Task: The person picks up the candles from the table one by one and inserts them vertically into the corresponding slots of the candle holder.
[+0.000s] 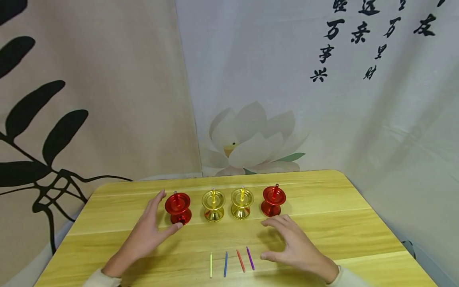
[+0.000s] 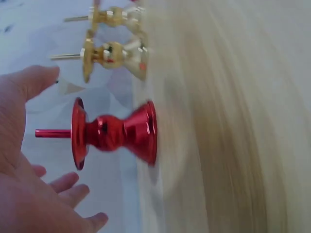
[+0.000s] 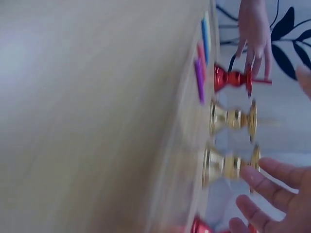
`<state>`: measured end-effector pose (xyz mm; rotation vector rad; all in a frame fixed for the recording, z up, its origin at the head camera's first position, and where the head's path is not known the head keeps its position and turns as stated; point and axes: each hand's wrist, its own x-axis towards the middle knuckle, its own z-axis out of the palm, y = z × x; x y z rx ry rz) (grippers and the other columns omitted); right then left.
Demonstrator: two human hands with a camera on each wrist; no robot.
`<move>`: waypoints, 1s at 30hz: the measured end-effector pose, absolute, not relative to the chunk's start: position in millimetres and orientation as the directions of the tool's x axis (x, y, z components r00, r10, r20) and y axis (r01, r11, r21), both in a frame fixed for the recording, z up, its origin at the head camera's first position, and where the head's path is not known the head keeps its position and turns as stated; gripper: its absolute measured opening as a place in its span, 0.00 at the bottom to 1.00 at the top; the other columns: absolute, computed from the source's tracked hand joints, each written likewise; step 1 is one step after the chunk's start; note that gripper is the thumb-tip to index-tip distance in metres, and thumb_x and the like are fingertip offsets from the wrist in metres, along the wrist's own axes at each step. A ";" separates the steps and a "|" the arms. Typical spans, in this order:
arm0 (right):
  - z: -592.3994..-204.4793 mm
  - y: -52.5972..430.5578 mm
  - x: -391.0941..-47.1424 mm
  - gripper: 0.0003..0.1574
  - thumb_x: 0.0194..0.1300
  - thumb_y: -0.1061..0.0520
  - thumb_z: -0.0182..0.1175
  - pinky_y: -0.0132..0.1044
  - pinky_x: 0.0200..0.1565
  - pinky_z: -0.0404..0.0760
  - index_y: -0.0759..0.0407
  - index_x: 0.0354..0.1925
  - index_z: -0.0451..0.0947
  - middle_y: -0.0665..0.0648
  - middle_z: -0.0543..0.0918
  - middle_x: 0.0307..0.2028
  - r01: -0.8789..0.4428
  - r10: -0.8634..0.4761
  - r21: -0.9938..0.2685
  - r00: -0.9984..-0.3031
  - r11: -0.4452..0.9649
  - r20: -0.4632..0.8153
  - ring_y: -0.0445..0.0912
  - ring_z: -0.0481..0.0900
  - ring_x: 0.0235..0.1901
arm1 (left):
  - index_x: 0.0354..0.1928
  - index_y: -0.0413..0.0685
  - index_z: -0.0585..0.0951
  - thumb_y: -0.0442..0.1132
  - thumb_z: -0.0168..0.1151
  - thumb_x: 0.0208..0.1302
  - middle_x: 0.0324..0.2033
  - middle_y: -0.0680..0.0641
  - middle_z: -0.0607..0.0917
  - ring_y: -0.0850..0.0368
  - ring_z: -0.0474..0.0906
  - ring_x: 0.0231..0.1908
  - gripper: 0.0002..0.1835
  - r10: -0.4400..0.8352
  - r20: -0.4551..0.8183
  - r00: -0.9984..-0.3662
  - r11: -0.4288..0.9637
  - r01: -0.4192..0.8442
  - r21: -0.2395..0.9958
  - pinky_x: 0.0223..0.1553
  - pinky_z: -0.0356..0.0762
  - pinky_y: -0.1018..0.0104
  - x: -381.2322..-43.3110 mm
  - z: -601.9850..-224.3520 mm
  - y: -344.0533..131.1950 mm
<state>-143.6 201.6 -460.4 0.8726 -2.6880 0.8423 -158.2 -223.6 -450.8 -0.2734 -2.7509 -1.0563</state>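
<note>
At the left of the row, a shiny red candle holder (image 1: 179, 208) stands upright with a thin spike in its dish. My left hand (image 1: 148, 234) is spread around its near left side, thumb and fingers apart; in the left wrist view no finger touches the holder (image 2: 111, 132). Two gold candle holders (image 1: 213, 205) (image 1: 242, 203) stand in the middle, and a second red one (image 1: 273, 200) at the right. My right hand (image 1: 295, 249) hovers in front of that red holder, fingers loosely bent with nothing between them.
Several thin sticks lie near the front of the wooden table (image 1: 344, 223): yellow (image 1: 210, 265), blue (image 1: 225, 264), red (image 1: 240, 261) and purple (image 1: 250, 258), just left of my right thumb. A printed curtain (image 1: 258, 79) hangs behind the table's back edge.
</note>
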 end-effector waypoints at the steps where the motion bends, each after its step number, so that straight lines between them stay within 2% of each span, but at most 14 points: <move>1: -460.6 195.3 -143.6 0.44 0.47 0.33 0.74 0.50 0.55 0.73 0.36 0.60 0.71 0.38 0.74 0.57 -0.591 -0.490 -0.484 -0.806 0.645 0.332 0.37 0.67 0.57 | 0.78 0.60 0.41 0.66 0.68 0.54 0.74 0.45 0.57 0.36 0.54 0.70 0.60 0.096 0.219 -0.971 0.698 0.223 0.680 0.57 0.58 0.25 -161.1 -451.4 -221.6; 5: -462.2 170.5 -144.2 0.36 0.51 0.34 0.73 0.50 0.56 0.73 0.34 0.56 0.72 0.37 0.75 0.56 -0.586 -0.520 -0.567 -0.801 0.578 0.298 0.38 0.68 0.58 | 0.78 0.51 0.41 0.59 0.71 0.56 0.72 0.42 0.59 0.39 0.53 0.71 0.60 0.069 0.167 -0.983 0.564 0.177 0.806 0.63 0.55 0.30 -172.0 -452.7 -215.1; 9: -461.5 146.4 -144.3 0.31 0.52 0.32 0.71 0.48 0.56 0.73 0.33 0.52 0.74 0.37 0.77 0.53 -0.555 -0.542 -0.634 -0.804 0.538 0.244 0.38 0.70 0.56 | 0.78 0.47 0.41 0.53 0.72 0.58 0.71 0.39 0.61 0.40 0.55 0.71 0.59 0.057 0.114 -0.992 0.472 0.127 0.872 0.67 0.54 0.37 -179.6 -455.1 -211.0; 14: -462.9 118.0 -145.4 0.26 0.54 0.33 0.70 0.41 0.50 0.71 0.41 0.47 0.80 0.39 0.82 0.45 -0.573 -0.594 -0.656 -0.771 0.491 0.229 0.40 0.73 0.48 | 0.78 0.46 0.42 0.51 0.72 0.58 0.71 0.37 0.61 0.36 0.57 0.70 0.58 0.023 0.031 -0.999 0.407 0.038 0.913 0.66 0.56 0.40 -184.7 -458.1 -208.5; 20: -468.8 91.3 -146.0 0.23 0.52 0.34 0.72 0.34 0.45 0.68 0.47 0.38 0.83 0.38 0.82 0.33 -0.676 -0.630 -0.558 -0.710 0.482 0.315 0.34 0.74 0.38 | 0.77 0.47 0.45 0.49 0.72 0.58 0.70 0.34 0.61 0.36 0.61 0.68 0.55 -0.009 -0.012 -1.000 0.350 -0.014 0.937 0.64 0.62 0.42 -187.8 -465.5 -205.0; 25: -469.3 76.1 -147.4 0.20 0.49 0.34 0.73 0.26 0.36 0.66 0.45 0.28 0.82 0.36 0.78 0.25 -0.715 -0.658 -0.476 -0.683 0.512 0.318 0.31 0.69 0.29 | 0.75 0.47 0.48 0.48 0.72 0.59 0.68 0.35 0.63 0.37 0.63 0.67 0.51 -0.013 -0.011 -1.000 0.298 -0.014 0.954 0.63 0.66 0.44 -188.2 -471.4 -203.0; 30: -471.9 68.2 -148.6 0.22 0.48 0.31 0.73 0.25 0.33 0.64 0.44 0.24 0.81 0.34 0.74 0.20 -0.725 -0.683 -0.442 -0.672 0.528 0.287 0.29 0.64 0.25 | 0.75 0.48 0.49 0.50 0.72 0.59 0.67 0.36 0.65 0.38 0.64 0.66 0.51 -0.020 -0.017 -1.000 0.278 -0.022 0.960 0.63 0.65 0.42 -187.4 -473.5 -200.8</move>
